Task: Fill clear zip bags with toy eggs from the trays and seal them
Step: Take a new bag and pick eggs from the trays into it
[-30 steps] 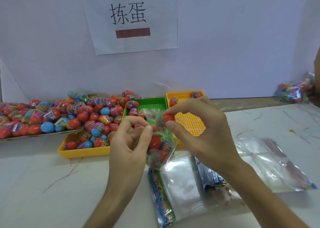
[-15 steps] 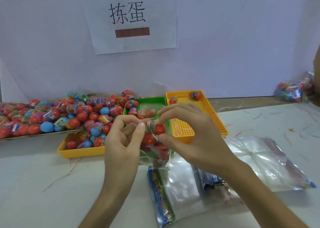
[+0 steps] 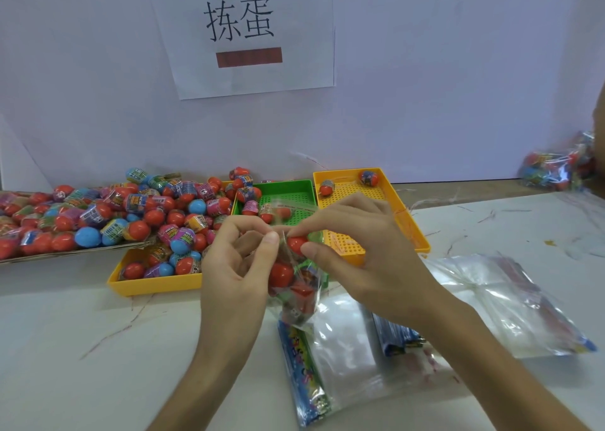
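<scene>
A small clear zip bag (image 3: pixel 296 291) with several red toy eggs inside hangs above the table between my hands. My left hand (image 3: pixel 235 267) pinches the left side of the bag's mouth. My right hand (image 3: pixel 357 250) holds a red egg (image 3: pixel 296 244) between thumb and fingers at the bag's opening. Loose eggs (image 3: pixel 157 214) fill the left yellow tray (image 3: pixel 154 281) and a flat tray behind it. The green tray (image 3: pixel 284 190) and the right yellow tray (image 3: pixel 357 245) hold only a few eggs.
Empty clear zip bags (image 3: pixel 347 348) with blue printed strips lie on the white table below my hands, and more (image 3: pixel 497 303) to the right. A filled bag (image 3: pixel 556 165) rests at the far right by the wall. A paper sign (image 3: pixel 242 34) hangs above.
Both hands and the bag have drifted slightly left and down. My right hand has brought the red egg from above the bag down into its mouth.
</scene>
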A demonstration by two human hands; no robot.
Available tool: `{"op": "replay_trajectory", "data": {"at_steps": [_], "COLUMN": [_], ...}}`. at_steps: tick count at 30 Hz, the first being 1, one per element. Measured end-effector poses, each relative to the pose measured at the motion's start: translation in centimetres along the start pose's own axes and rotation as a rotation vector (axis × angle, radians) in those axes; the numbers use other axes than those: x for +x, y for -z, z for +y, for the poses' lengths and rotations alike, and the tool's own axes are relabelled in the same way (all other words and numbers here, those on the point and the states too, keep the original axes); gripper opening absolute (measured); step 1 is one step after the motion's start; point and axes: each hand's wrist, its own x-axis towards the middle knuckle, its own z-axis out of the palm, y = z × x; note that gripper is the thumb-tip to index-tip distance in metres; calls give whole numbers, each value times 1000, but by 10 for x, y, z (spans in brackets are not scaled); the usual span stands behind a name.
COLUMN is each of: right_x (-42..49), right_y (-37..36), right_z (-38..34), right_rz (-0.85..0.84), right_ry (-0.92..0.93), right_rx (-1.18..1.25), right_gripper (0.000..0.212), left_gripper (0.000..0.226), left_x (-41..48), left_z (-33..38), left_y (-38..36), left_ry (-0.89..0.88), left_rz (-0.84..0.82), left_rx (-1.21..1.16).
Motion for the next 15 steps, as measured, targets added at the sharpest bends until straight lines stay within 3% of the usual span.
{"op": "replay_trajectory", "data": {"at_steps": [7,10,15], "right_x": [-2,-1,0], "right_y": [-2,-1,-1], "right_z": [0,1,2], "right_rz": [-119,-90,59], "right_ry": [8,2,-47], "right_rx": [-57,-14,160], "right_gripper": [40,38,27], "left_gripper": [4,5,39], "left_x": [-1,0,4], "left_z": [-3,-2,0], "left_y": [1,1,8], "left_ry": [27,50,142], "left_rz": [3,-22,-221], "left_rx": [14,7,-121]}}
